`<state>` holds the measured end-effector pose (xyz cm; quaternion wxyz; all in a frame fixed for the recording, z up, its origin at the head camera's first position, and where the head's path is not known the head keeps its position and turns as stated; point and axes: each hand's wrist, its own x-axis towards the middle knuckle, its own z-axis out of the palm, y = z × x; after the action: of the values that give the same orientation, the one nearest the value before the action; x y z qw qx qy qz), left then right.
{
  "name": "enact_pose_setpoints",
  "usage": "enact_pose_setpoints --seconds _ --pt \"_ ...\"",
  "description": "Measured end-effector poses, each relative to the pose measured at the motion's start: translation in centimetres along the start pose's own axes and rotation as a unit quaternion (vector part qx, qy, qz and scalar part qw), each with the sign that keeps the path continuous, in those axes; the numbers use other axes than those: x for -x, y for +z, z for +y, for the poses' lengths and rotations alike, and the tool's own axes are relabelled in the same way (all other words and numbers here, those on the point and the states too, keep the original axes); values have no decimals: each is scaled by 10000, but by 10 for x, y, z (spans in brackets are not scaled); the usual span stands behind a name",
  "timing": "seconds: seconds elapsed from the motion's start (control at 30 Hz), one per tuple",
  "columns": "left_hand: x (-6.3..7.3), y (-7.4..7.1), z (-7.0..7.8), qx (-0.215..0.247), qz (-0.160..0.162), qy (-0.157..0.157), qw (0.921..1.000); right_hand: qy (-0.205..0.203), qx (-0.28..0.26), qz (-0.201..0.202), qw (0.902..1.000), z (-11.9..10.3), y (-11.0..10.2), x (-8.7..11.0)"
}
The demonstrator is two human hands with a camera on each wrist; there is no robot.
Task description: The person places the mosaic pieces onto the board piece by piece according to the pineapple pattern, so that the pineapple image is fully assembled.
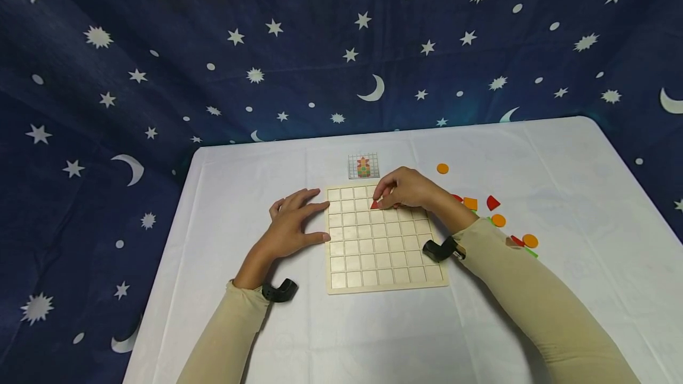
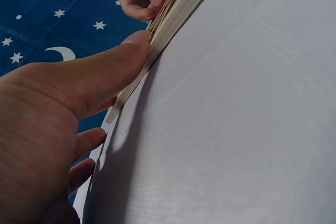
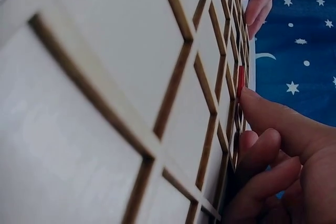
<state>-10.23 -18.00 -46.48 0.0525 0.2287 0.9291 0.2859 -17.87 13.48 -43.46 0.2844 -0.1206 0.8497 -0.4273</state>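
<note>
A: What lies leftmost?

B: White cloth (image 1: 229, 206), leaving room to move; then my left hand (image 1: 288, 227), fingers spread, thumb and index touching the left edge of the gridded board (image 1: 367, 262).

A: And the red piece (image 1: 374, 205)?

B: At the board's upper middle, pinched by my right hand (image 1: 405, 187). I judge it light, stiff and rather slippery, best held by opposite edges; grid lines may catch its corners.

A: Farther right?

B: Loose pieces, including an orange circle (image 1: 442, 168), lie around my right forearm (image 1: 453, 212), narrowing its room.
</note>
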Motion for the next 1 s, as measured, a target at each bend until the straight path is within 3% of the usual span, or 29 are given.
enact_pose_setpoints --seconds 0.57,0.73,0.83,1.0 --pt "0 1 -1 -2 -20 -8 10000 72 127 -84 9999 -1 -3 2" --pt "-1 2 -1 -17 -31 -4 10000 65 -389 -186 9990 2 -11 7" --pt "-1 2 -1 -40 -49 -37 10000 110 -547 14 9984 2 -20 14" --pt "0 2 -2 -46 -45 -51 10000 196 -225 647 9975 4 -45 35"
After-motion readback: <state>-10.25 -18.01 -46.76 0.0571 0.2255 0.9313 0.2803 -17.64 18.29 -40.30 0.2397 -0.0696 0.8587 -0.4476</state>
